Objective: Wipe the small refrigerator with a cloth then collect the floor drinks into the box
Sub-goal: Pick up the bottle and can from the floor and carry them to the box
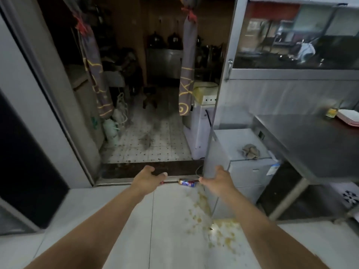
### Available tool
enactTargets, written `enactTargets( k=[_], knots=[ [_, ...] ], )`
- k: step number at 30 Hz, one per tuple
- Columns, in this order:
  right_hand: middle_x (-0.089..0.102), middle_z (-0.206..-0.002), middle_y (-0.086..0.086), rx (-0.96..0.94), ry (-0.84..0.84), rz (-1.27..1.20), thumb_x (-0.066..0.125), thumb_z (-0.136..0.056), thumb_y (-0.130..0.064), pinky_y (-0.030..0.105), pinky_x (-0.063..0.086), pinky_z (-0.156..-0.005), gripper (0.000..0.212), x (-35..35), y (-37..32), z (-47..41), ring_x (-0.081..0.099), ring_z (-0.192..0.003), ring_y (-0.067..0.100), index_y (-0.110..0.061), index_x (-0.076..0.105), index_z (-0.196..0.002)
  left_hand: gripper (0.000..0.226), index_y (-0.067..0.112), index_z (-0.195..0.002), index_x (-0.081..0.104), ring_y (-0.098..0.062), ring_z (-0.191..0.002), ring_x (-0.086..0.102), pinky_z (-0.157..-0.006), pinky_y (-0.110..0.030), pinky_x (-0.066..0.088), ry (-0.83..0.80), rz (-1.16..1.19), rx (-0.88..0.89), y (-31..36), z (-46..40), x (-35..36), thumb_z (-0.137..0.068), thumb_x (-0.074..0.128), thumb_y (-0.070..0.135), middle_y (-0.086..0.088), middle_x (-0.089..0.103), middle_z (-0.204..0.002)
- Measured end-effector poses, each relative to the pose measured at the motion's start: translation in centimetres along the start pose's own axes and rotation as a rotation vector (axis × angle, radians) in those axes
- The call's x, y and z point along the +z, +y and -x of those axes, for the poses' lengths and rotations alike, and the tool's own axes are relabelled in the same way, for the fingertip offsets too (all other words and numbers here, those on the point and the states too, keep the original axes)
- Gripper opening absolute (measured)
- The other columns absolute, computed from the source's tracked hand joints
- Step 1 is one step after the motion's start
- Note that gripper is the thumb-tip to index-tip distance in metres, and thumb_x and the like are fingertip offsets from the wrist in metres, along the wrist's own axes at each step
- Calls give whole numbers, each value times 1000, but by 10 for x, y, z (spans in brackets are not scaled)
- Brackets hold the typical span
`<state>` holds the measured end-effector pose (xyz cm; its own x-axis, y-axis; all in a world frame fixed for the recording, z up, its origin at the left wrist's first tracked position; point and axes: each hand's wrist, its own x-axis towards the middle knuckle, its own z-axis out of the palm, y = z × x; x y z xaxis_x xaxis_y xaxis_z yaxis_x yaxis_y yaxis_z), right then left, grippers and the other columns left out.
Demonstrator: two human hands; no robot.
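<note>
A small white refrigerator stands low at the right, under the end of a steel table. A crumpled grey cloth lies on its top. One red and blue drink can lies on its side on the floor at the doorway threshold. Another red bit shows just under my left hand. My left hand reaches out over the floor left of the can, fingers spread and holding nothing. My right hand reaches out to the right of the can, fingers loosely bent, also holding nothing. No box is in view.
A steel table with stacked plates fills the right side. A metal door frame post stands between doorway and refrigerator. Yellowish spill stains mark the white floor. Tied curtains hang in the dark doorway.
</note>
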<state>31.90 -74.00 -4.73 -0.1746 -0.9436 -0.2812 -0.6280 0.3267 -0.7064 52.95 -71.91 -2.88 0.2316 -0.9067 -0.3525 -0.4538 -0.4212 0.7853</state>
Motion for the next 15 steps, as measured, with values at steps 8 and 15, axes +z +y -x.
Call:
enactTargets(
  k=[8, 15],
  knots=[
    [34, -137, 15, 86, -6, -51, 71, -82, -35, 25, 37, -87, 80, 26, -25, -150, 48, -120, 29, -9, 26, -143, 54, 12, -129, 43, -10, -79, 48, -77, -25, 36, -76, -83, -10, 34, -167, 13, -86, 62, 39, 6, 50, -89],
    [44, -125, 17, 163, -65, -20, 71, -77, -29, 27, 40, -87, 58, 57, -46, -286, 49, -115, 31, -5, 42, -121, 60, 10, -134, 42, -13, -78, 51, -63, -15, 43, -124, -172, -52, 62, -311, 33, -85, 63, 39, -1, 48, -99]
  ],
)
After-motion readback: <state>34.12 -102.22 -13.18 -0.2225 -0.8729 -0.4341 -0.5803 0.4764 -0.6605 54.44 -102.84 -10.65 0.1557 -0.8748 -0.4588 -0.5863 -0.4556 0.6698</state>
